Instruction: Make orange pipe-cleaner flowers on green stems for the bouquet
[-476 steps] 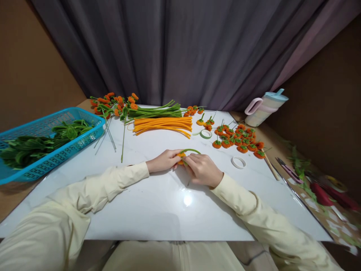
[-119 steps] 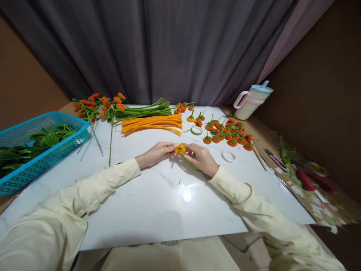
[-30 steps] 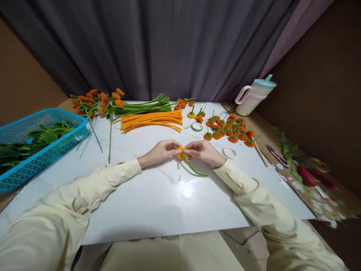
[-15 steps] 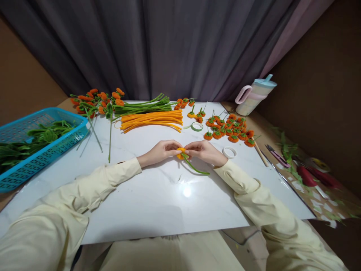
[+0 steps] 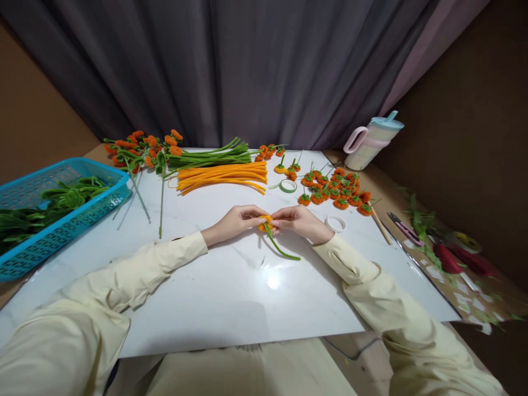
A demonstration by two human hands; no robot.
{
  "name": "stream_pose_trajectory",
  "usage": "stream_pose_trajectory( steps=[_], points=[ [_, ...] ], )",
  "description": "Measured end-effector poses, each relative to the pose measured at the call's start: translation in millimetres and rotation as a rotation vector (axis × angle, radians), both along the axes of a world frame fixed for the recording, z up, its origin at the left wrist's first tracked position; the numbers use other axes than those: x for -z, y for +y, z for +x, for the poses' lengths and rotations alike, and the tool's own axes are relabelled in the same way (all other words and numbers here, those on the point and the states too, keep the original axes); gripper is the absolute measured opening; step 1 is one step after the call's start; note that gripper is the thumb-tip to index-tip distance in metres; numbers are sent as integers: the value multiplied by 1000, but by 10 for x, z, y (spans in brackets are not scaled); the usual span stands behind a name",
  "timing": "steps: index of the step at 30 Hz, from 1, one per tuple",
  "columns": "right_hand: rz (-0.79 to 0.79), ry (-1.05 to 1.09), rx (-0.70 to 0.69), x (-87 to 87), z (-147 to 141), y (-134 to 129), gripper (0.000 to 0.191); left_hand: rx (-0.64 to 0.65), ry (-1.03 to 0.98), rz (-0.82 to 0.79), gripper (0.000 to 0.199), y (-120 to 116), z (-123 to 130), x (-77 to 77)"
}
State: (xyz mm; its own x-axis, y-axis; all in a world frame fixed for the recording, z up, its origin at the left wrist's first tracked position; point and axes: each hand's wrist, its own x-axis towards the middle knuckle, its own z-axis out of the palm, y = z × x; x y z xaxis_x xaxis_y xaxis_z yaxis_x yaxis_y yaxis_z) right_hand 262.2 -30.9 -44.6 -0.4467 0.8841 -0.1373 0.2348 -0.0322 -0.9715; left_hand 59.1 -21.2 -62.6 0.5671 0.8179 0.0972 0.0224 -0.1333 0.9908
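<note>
A small orange-yellow pipe-cleaner flower [image 5: 266,221] is pinched between my two hands above the middle of the white tabletop. My left hand [image 5: 241,218] grips its left side with thumb and fingertips. On the other side, my right hand [image 5: 295,221] closes its fingertips on the flower near where the stem starts. From it a green pipe-cleaner stem [image 5: 279,248] curves down and to the right, its end free. Fingertips partly cover the petals. Beyond my hands lie a bundle of orange pipe cleaners [image 5: 223,177] and a bundle of green pipe cleaners [image 5: 212,158].
Orange flower heads [image 5: 338,187] cluster at the back right near green tape [image 5: 287,186] and a white ring [image 5: 335,223]. A blue basket [image 5: 117,192] of green leaves stands left, finished flowers [image 5: 150,148] behind it. Scissors [image 5: 406,228] and a tumbler [image 5: 371,143] are right.
The flower has turned slightly between my fingertips, and the stem's free end has swung a little left and down. Both hands stay almost in the same place.
</note>
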Motion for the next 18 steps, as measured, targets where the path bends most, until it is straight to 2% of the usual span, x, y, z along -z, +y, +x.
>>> stream_pose_trajectory(
  steps=[5, 10, 11, 13, 16, 18],
  points=[
    [61, -11, 13, 6, -4, -6, 40, -18, 1, -5, 29, 10, 9, -15],
    [235, -24, 103, -56, -17, -53, 34, -89, -167, -238, 36, 95, 9, 3],
    [316, -41, 130, -62, -24, -69, 30, -75, -197, -284, 38, 105, 5, 5],
    [576, -103, 169, -56, -43, -103, 22, -21, -211, -330, 39, 103, -6, -3],
    [994, -207, 146, -17, -73, -143, 18, 67, -179, -300, 40, 57, -17, -42],
    [1096, -228, 103, 5, -89, -160, 21, 82, -162, -264, 42, 25, -19, -73]
  ],
)
